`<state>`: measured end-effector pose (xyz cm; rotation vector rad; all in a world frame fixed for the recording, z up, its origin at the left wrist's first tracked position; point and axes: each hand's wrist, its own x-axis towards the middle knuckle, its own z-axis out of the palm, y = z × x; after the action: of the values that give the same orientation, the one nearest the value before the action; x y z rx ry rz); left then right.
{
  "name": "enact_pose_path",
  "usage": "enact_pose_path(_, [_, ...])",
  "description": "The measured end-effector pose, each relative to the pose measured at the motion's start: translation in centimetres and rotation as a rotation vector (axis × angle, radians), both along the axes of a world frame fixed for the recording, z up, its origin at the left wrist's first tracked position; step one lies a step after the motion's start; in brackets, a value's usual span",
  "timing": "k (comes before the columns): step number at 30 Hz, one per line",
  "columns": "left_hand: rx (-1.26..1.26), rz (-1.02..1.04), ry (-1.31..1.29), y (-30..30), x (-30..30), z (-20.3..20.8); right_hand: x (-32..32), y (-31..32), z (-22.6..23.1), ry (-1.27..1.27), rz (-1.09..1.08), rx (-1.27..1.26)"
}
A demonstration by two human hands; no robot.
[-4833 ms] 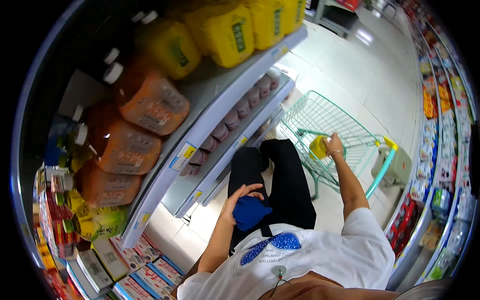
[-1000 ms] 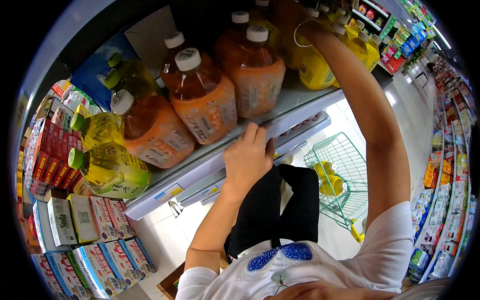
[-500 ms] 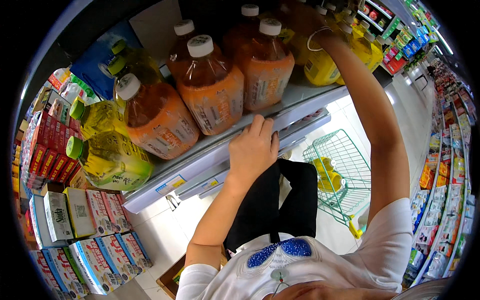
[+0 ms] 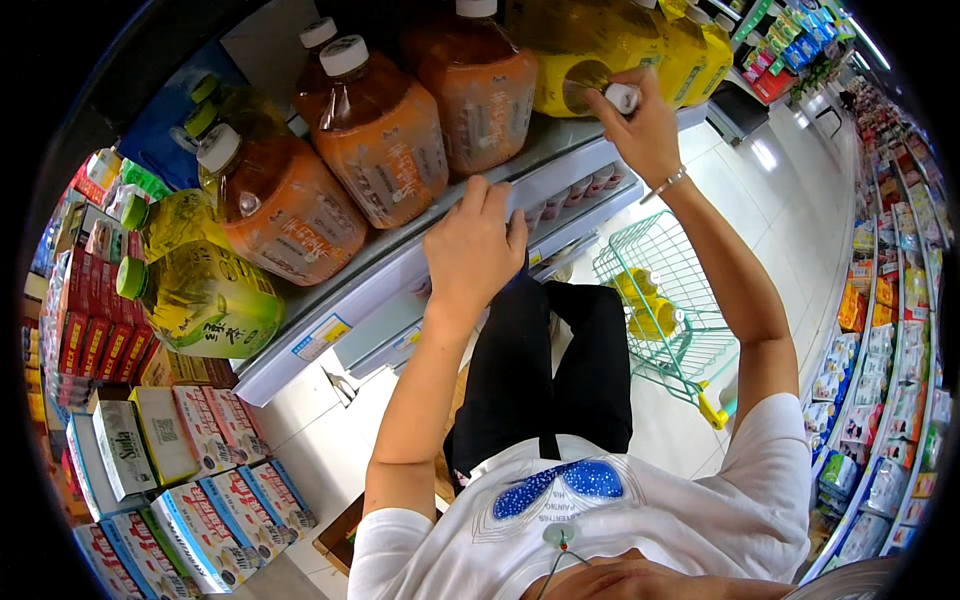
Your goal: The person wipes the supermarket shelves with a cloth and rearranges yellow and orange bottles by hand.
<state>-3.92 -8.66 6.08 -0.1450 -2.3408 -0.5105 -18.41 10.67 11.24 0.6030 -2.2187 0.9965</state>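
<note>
My right hand (image 4: pixel 640 125) is closed round the neck of a large yellow drink bottle (image 4: pixel 600 45), just below its white cap (image 4: pixel 622 97). The bottle is tilted, with its cap toward me, at the front of the shelf among other yellow bottles (image 4: pixel 690 60). My left hand (image 4: pixel 470 240) rests at the shelf's front edge (image 4: pixel 420 235), fingers laid on it and thumb apart, holding nothing. Just beyond it stand several orange drink bottles (image 4: pixel 385 155) with white caps. Farther left are green-capped yellow-green bottles (image 4: pixel 215 300).
A green wire cart (image 4: pixel 660 290) with a yellow handle stands below right, yellow bottles (image 4: pixel 645 305) inside. Stacked drink cartons (image 4: pixel 215 520) and red boxes (image 4: pixel 95 320) are at left. Lower shelves (image 4: pixel 400 340) lie under the edge. Packed shelves (image 4: pixel 890 360) line the right side.
My right hand has come out from deep in the shelf toward me, bringing the yellow bottle's neck forward. My left hand stays at the shelf edge. The view has shifted slightly.
</note>
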Motion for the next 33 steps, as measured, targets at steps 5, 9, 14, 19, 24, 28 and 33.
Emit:
enact_pose_path(5, [-0.012, 0.006, -0.042, 0.2, 0.0, 0.2, 4.7, 3.1, 1.5, 0.073, 0.089, -0.203])
enact_pose_path(9, [-0.084, 0.026, -0.027, -0.2, 0.2, -0.1, 7.8, 6.6, 3.9, 0.228, 0.168, -0.199])
enact_pose_path(14, [-0.056, 0.042, -0.065, 0.5, -0.1, -0.2, 10.6, 12.5, 4.9, -0.029, -0.035, -0.139])
enact_pose_path(19, [-0.116, 0.055, 0.021, 0.3, -0.6, -0.9, 9.5, 19.9, -5.1, -0.291, -0.259, 0.083])
enact_pose_path(24, [-0.110, 0.054, -0.055, 0.7, -0.5, -0.5, 8.4, 26.3, -15.0, -0.496, -0.760, 0.087])
enact_pose_path(28, [-0.130, 0.061, -0.030, 0.6, -0.6, -0.5, 7.0, 31.2, -23.9, -0.678, -0.928, 0.197])
enact_pose_path(33, [-0.130, 0.086, -0.015, 0.6, -0.5, -0.2, 8.0, 35.1, -34.8, -0.805, -0.969, 0.231])
